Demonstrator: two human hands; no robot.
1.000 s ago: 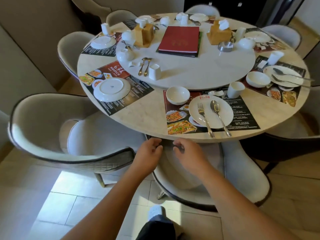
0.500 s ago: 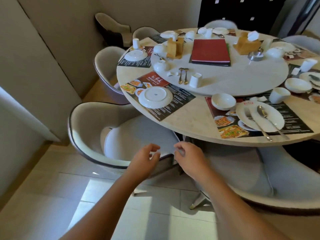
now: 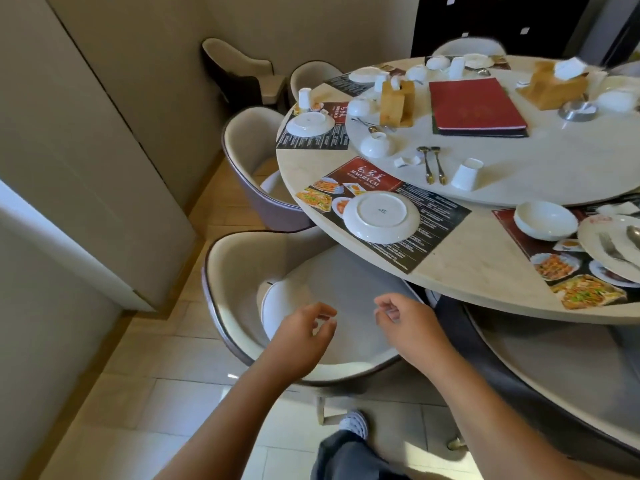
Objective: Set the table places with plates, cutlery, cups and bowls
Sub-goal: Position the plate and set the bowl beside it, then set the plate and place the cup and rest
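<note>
**tabletop_tom:** Grip first: both are empty. The left hand (image 3: 304,337) and right hand (image 3: 408,327) hang over the chair (image 3: 239,271) seat with fingers loosely curled. Neither holds anything and both are well short of the counter (image 3: 467,258).

**dishpit_di:** So where's the stuff for that place?

**tabletop_tom:** The plate (image 3: 381,216) lies face down on the placemat (image 3: 446,216), right by that chair. Its bowl (image 3: 375,145) and cup (image 3: 467,173) are upside down on the turntable (image 3: 536,168) just behind it, with two spoons (image 3: 433,164) between them.

**dishpit_di:** Looks like glazed china, so I'd guess it's stiff, slick and chips if you clack it. The rim sits flat on the mat, so I'd hook fingertips under the near edge, lift, then flip it with both hands. The mat looks like thin paper, so it might skate along with the plate. Take the cup round its wall and the spoons by the handles. They all look light.

**tabletop_tom:** The counter is a pale, smooth, stone-look round top. The raised turntable probably spins, so I wouldn't lean on it while reaching. The room's tight too. There's a wall (image 3: 86,133) close on the left, chairs tucked in all round and a tiled floor (image 3: 138,393) underneath. Anything dropped on that probably breaks.
</note>
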